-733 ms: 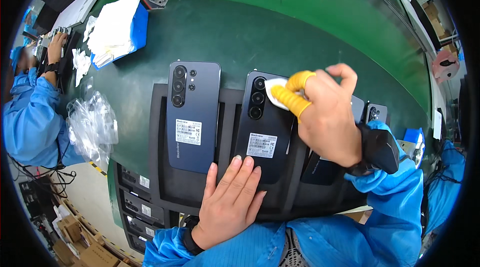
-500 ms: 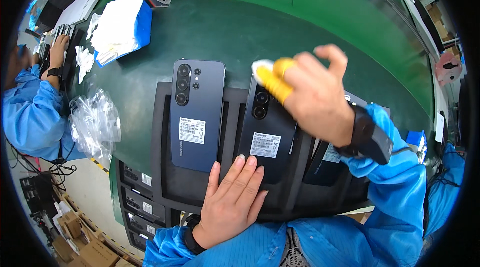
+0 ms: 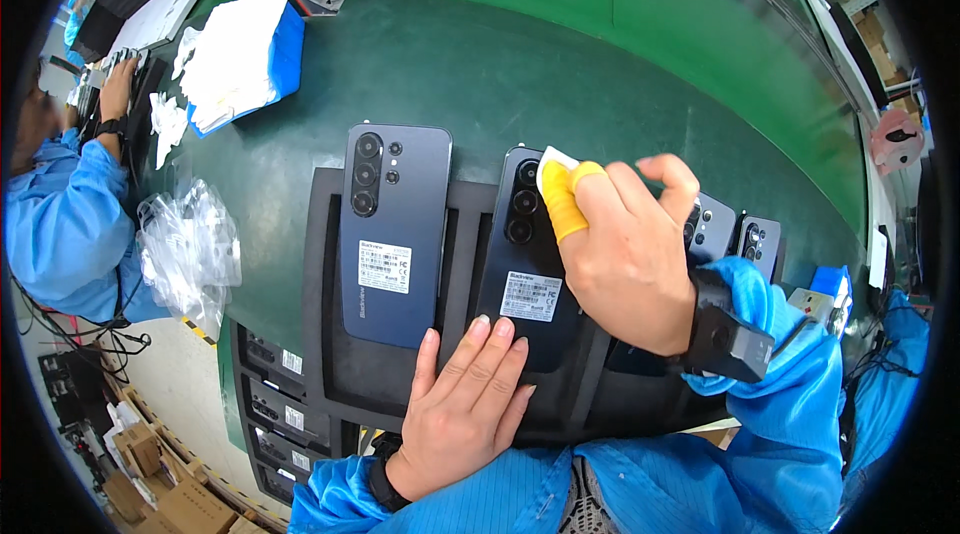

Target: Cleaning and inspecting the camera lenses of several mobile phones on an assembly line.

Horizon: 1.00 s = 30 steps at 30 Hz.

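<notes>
Head view: we seem mid-wipe, right grip [image 3: 628, 259] pinching white cloth [image 3: 555, 157], left grip [image 3: 455, 421] splayed, touching the phone [image 3: 543, 256]; next stroke likely needs steadiness.

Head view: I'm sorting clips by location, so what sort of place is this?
Probably a factory or workshop: several similar phones lie on a black tray, and the camera wearer and a co-worker are both dressed in blue.

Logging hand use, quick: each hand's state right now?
Left hand: open, touching a dark phone.
Right hand: closed, holding a white wipe.
</notes>
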Tool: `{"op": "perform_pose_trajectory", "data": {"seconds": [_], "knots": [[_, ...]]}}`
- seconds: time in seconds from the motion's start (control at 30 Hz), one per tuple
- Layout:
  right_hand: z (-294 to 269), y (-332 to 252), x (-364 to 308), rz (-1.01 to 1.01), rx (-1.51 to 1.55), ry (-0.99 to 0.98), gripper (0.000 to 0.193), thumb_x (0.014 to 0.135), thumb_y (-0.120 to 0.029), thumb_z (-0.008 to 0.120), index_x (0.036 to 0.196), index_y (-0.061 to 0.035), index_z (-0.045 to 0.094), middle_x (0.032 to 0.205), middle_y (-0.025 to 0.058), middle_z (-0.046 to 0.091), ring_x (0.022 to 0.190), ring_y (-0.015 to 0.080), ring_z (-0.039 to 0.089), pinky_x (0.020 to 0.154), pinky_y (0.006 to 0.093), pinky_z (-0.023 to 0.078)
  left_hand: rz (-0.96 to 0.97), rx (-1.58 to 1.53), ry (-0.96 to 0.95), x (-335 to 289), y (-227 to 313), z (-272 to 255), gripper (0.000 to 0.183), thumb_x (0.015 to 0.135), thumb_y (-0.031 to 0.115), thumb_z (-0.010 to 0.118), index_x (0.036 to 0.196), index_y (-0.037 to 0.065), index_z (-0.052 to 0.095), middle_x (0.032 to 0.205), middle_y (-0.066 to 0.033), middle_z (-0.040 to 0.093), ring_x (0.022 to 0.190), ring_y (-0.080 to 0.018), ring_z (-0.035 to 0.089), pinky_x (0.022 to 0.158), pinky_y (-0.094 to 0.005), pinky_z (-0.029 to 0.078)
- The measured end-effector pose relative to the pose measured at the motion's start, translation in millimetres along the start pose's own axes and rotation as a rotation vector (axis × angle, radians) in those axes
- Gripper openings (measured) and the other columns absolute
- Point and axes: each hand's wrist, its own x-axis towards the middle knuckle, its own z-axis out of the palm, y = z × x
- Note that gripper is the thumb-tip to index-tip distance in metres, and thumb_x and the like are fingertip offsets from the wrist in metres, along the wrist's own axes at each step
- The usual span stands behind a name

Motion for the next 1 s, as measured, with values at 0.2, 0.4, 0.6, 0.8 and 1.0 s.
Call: {"op": "perform_pose_trajectory", "data": {"seconds": [0.2,0.4,0.6,0.8,1.0], "knots": [[4,-1,-3,0.045,0.288,-0.001,0.026,0.066,0.003,0.067,0.090,-0.0056,0.073,0.089,0.0024,0.058,0.082,0.0189,0.056,0.086,0.0444,0.031,0.007,-0.021,-0.003,0,0,2,0.042,0.080,0.021,0.070,0.120,0.008,0.064,0.133,-0.0098,0.056,0.129,-0.0244,0.048,0.113,-0.0502,0.022],[1,11,8,0.176,0.373,-0.017,0.036,0.065,0.009,0.064,0.092,-0.0127,0.075,0.086,0.0009,0.060,0.082,0.0194,0.055,0.086,0.0404,0.030,0.006,-0.033,-0.001,0,-2,1,0.045,0.077,0.019,0.073,0.120,0.008,0.064,0.132,-0.0111,0.057,0.129,-0.0267,0.048,0.113,-0.0518,0.021],[-15,28,8,0.193,0.232,-0.102,0.029,0.066,0.006,0.067,0.088,-0.0115,0.074,0.084,0.0002,0.062,0.080,0.0205,0.056,0.085,0.0393,0.030,0.015,-0.021,0.004,0,-1,2,0.045,0.077,0.019,0.073,0.119,0.008,0.065,0.131,-0.0110,0.057,0.129,-0.0259,0.048,0.113,-0.0517,0.021],[8,18,6,-0.150,0.027,0.070,0.019,0.072,-0.012,0.068,0.090,-0.0150,0.073,0.087,-0.0022,0.060,0.079,0.0131,0.056,0.091,0.0443,0.030,0.021,-0.035,0.017,0,-1,-1,0.045,0.077,0.020,0.073,0.119,0.007,0.064,0.132,-0.0110,0.057,0.129,-0.0259,0.048,0.112,-0.0514,0.022],[3,34,45,-0.106,-0.052,0.140,0.017,0.074,-0.011,0.066,0.091,-0.0106,0.071,0.084,-0.0009,0.055,0.083,0.0151,0.055,0.089,0.0443,0.031,0.031,-0.191,0.061,-2,-5,-3,0.044,0.077,0.019,0.073,0.118,0.004,0.063,0.131,-0.0118,0.057,0.128,-0.0264,0.049,0.112,-0.0505,0.023]]}}
